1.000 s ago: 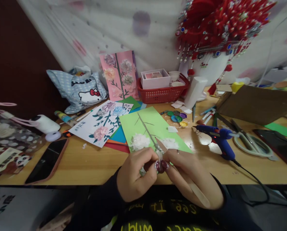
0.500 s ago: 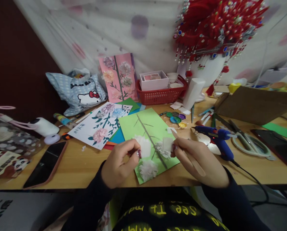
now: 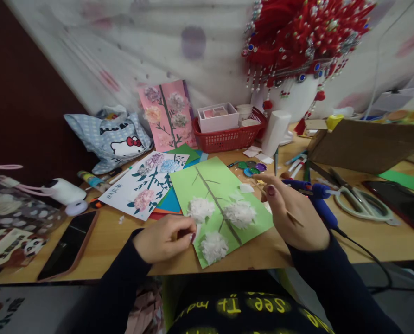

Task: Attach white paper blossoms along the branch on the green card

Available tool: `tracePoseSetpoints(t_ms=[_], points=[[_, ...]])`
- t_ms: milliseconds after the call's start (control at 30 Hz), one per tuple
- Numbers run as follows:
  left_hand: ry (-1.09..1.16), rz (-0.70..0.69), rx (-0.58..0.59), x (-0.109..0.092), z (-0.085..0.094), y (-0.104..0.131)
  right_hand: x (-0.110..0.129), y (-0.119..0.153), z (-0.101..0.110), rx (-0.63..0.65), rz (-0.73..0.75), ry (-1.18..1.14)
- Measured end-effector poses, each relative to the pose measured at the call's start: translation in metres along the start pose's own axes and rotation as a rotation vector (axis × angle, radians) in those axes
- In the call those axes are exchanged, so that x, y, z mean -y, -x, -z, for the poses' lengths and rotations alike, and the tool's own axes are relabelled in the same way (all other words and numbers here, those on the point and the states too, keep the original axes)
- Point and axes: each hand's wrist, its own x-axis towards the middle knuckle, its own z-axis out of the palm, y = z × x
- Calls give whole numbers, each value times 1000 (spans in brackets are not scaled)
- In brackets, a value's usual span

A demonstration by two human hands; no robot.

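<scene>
A light green card (image 3: 186, 178) with a drawn dark branch lies in front of me, bearing three ruffled white paper flowers (image 3: 239, 214). At the card's lower left edge, my left hand (image 3: 167, 239) is closed in a pinch. A bit of white paper (image 3: 198, 229) shows at its fingertips, mostly hidden. Right of the card, my right hand (image 3: 295, 215) is raised with a thin wooden stick (image 3: 295, 218) between its fingers. A small white paper square (image 3: 246, 188) lies by the card's right edge. Behind my right hand is a blue glue gun (image 3: 323, 211), partly covered.
Paint pots (image 3: 251, 170) stand behind the card. A red basket (image 3: 227, 139) and a pink flower picture (image 3: 165, 116) are at the back. Scissors (image 3: 353, 197) lie right, near a cardboard piece (image 3: 363, 146). On the left are a white flower picture (image 3: 119, 197) and a phone (image 3: 67, 246).
My right hand has moved right and up, away from the card, and the white paper square at its fingertips no longer shows there. My left hand has shifted slightly left and down.
</scene>
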Motion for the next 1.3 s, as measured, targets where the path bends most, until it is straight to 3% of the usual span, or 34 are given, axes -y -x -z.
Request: tracePoseSetpoints(t_ms=[133, 167, 333, 533, 667, 967, 1300], points=[[-137, 46, 38, 0, -9, -11, 17, 19, -6, -119, 227, -511], [-173, 73, 29, 0, -10, -12, 21, 23, -12, -55, 279, -583], [-271, 137, 2, 3, -14, -14, 36, 23, -40, 131, 426, -435], [-310, 172, -30, 6, -14, -15, 43, 17, -52, 232, 377, -286], [-273, 176, -71, 10, -12, -14, 44, 17, -55, 234, 349, -212], [-435, 291, -316, 24, -11, -9, 45, 18, -59, 236, 285, -206], [-511, 421, -178, 22, -16, -11, 51, 16, -68, 283, 161, -136]])
